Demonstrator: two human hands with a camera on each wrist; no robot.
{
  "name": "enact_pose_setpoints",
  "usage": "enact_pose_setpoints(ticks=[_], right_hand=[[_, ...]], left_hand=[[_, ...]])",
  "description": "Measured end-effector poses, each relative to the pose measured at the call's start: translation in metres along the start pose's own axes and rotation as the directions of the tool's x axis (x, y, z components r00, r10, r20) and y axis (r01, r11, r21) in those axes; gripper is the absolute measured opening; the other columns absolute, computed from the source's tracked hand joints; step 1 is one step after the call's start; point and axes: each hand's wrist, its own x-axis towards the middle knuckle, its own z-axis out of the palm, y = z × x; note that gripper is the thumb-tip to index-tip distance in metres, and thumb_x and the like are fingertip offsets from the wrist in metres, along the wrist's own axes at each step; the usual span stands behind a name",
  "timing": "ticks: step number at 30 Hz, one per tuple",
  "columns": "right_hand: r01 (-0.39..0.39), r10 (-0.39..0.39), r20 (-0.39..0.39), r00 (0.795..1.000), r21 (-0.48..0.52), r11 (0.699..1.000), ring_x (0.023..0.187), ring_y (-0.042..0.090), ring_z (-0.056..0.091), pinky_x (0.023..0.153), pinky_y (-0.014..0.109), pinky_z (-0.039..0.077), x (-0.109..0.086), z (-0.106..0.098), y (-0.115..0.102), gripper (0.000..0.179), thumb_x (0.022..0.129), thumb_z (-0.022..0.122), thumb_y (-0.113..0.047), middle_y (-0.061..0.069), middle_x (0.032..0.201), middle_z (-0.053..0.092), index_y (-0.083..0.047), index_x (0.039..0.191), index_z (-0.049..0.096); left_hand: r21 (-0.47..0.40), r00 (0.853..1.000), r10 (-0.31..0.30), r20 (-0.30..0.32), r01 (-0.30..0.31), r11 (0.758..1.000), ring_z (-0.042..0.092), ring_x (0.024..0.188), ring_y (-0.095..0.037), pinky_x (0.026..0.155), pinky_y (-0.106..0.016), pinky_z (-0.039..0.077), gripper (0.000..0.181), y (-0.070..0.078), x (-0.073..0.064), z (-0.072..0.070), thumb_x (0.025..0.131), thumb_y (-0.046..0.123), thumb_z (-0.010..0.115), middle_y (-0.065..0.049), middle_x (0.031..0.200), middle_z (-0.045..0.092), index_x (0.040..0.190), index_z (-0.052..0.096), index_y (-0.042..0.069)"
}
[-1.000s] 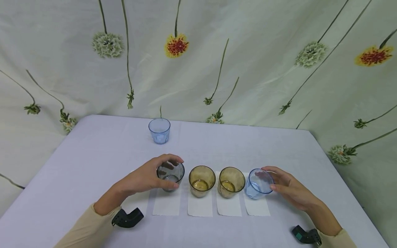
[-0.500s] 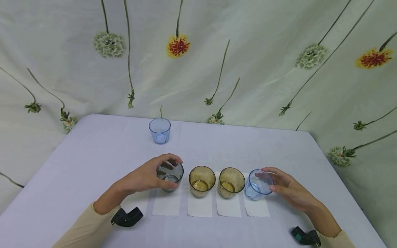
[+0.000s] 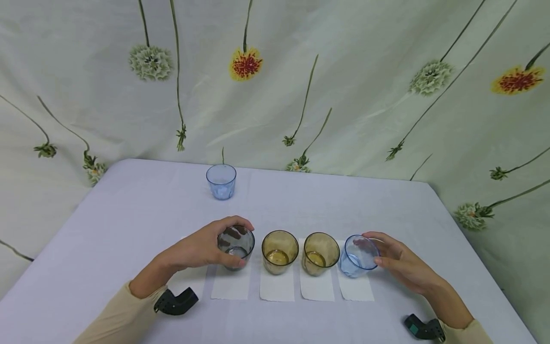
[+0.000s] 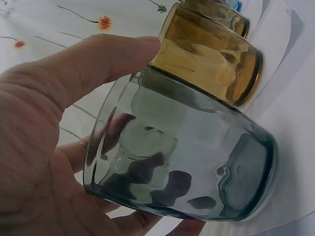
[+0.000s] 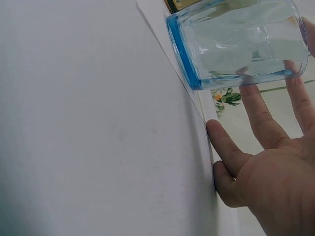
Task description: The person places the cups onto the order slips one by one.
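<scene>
My left hand (image 3: 199, 246) grips a grey glass (image 3: 237, 244) with thumb and fingers spread round its sides. In the left wrist view the grey glass (image 4: 197, 142) is see-through, with fingers showing through its wall. On the right, my right hand (image 3: 404, 260) holds a light blue glass (image 3: 354, 265) near its rim, thumb on the near side and fingers on the far side. The right wrist view shows fingertips right at the rim of the blue glass (image 5: 241, 44), and the lower fingers by the table. Two amber glasses (image 3: 277, 258) (image 3: 318, 263) stand between the hands.
Another blue glass (image 3: 221, 186) stands at the back left of the white-covered table (image 3: 163, 191). Several white paper strips (image 3: 277, 289) lie in a row under the front glasses. A floral cloth (image 3: 343, 62) hangs behind the table.
The grey glass in my left hand rose slightly, then came down a little toward me. My right hand, the blue glass and the amber glasses have stayed put.
</scene>
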Motion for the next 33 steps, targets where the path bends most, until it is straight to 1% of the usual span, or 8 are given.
enact_pose_setpoints(ticks=[7,12,15,19,24,29,33], right_hand=[[-0.010,0.010,-0.011,1.000,-0.008,1.000,0.131,0.000,0.049,0.102,0.017,0.043,0.000,0.000,0.000,0.050,0.100,0.050,0.002,-0.010,0.143,0.053,-0.009,0.148,0.042],[-0.002,0.002,-0.003,1.000,-0.003,1.000,0.131,0.001,0.049,0.103,0.017,0.042,0.000,-0.001,0.000,0.050,0.100,0.049,0.003,-0.010,0.143,0.054,-0.008,0.148,0.042],[0.005,-0.005,0.003,1.000,0.001,1.000,0.132,0.001,0.049,0.103,0.017,0.042,0.001,0.000,0.001,0.050,0.100,0.049,0.004,-0.010,0.144,0.054,-0.008,0.148,0.042],[0.000,0.000,0.000,1.000,-0.006,1.000,0.132,0.000,0.048,0.103,0.016,0.042,0.002,0.000,0.001,0.050,0.101,0.049,0.003,-0.010,0.144,0.054,-0.009,0.149,0.041],[-0.015,0.014,-0.013,1.000,-0.025,1.000,0.132,-0.001,0.048,0.102,0.016,0.042,0.002,-0.001,0.000,0.051,0.100,0.049,0.003,-0.012,0.143,0.054,-0.009,0.149,0.041],[-0.018,0.018,-0.010,1.000,-0.021,1.000,0.131,-0.002,0.048,0.102,0.016,0.042,0.002,-0.002,0.001,0.051,0.101,0.049,0.003,-0.012,0.143,0.054,-0.010,0.149,0.041],[-0.006,0.006,0.000,1.000,-0.010,1.000,0.132,-0.001,0.048,0.103,0.016,0.042,0.002,-0.002,0.002,0.051,0.100,0.048,0.004,-0.011,0.143,0.054,-0.009,0.149,0.042]], left_hand=[[0.026,1.000,0.009,0.019,-0.010,1.000,0.052,0.118,-0.031,0.098,-0.048,0.045,0.063,0.000,0.000,-0.001,0.077,0.026,0.087,-0.010,0.123,0.058,0.130,0.055,0.016],[0.030,0.999,0.019,0.036,-0.020,0.999,0.052,0.118,-0.031,0.098,-0.049,0.045,0.064,-0.002,0.000,-0.002,0.077,0.028,0.087,-0.011,0.123,0.058,0.130,0.053,0.015],[0.034,0.999,0.017,0.045,-0.019,0.999,0.052,0.118,-0.030,0.098,-0.048,0.045,0.066,-0.004,0.000,-0.003,0.077,0.029,0.087,-0.010,0.124,0.058,0.132,0.052,0.013],[0.037,0.999,0.011,0.053,-0.013,0.999,0.053,0.118,-0.029,0.099,-0.046,0.045,0.067,-0.004,0.000,-0.006,0.078,0.030,0.087,-0.007,0.124,0.059,0.133,0.052,0.013],[0.038,0.998,0.012,0.063,-0.014,0.999,0.053,0.120,-0.028,0.102,-0.048,0.043,0.069,-0.003,-0.001,-0.009,0.078,0.030,0.086,-0.006,0.127,0.059,0.136,0.052,0.015],[0.049,0.999,0.019,0.045,-0.021,0.999,0.053,0.120,-0.028,0.103,-0.050,0.040,0.066,0.000,-0.001,-0.011,0.079,0.031,0.085,-0.007,0.131,0.058,0.136,0.053,0.021],[0.088,0.999,0.036,0.017,-0.037,0.995,0.050,0.127,-0.026,0.105,-0.053,0.037,0.061,0.003,-0.001,-0.013,0.082,0.033,0.082,-0.006,0.137,0.057,0.135,0.054,0.025]])
